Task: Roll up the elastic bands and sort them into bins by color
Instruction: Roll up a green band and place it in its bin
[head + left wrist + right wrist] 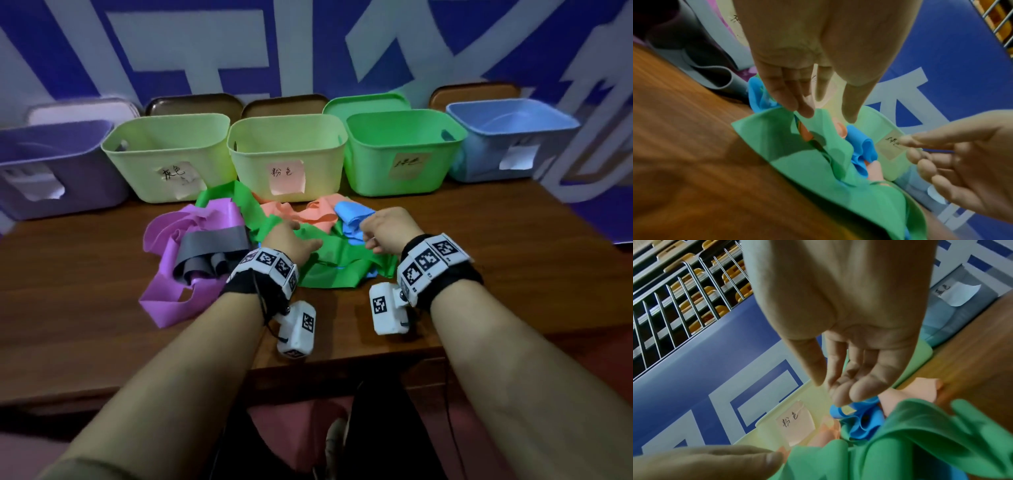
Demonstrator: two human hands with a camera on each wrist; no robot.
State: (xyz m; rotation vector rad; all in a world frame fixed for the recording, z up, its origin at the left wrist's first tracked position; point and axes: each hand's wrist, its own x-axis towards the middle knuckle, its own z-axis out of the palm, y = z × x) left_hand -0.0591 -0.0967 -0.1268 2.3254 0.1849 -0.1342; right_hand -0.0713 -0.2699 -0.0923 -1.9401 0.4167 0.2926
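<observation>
A tangled pile of elastic bands lies on the wooden table point(479, 274). A wide green band point(335, 260) point(797, 162) point(920, 443) spreads in front, over a blue band point(352, 214) point(863, 423) and a salmon band point(298, 216). A purple band point(191, 226) and a grey band point(212, 243) lie to the left. My left hand point(294, 233) point(827, 113) hovers over the green band with straight fingers; its fingertips point(803, 110) touch a raised green edge, thumb apart. My right hand point(371, 236) point(830, 391) hangs above the blue band, fingers loosely curled, holding nothing.
Five bins line the back of the table: a purple bin point(58, 154), two yellow-green bins point(144, 164) point(253, 154) with paper labels, a green bin point(376, 164) and a blue bin point(486, 157). Lids lean behind them against a blue and white wall.
</observation>
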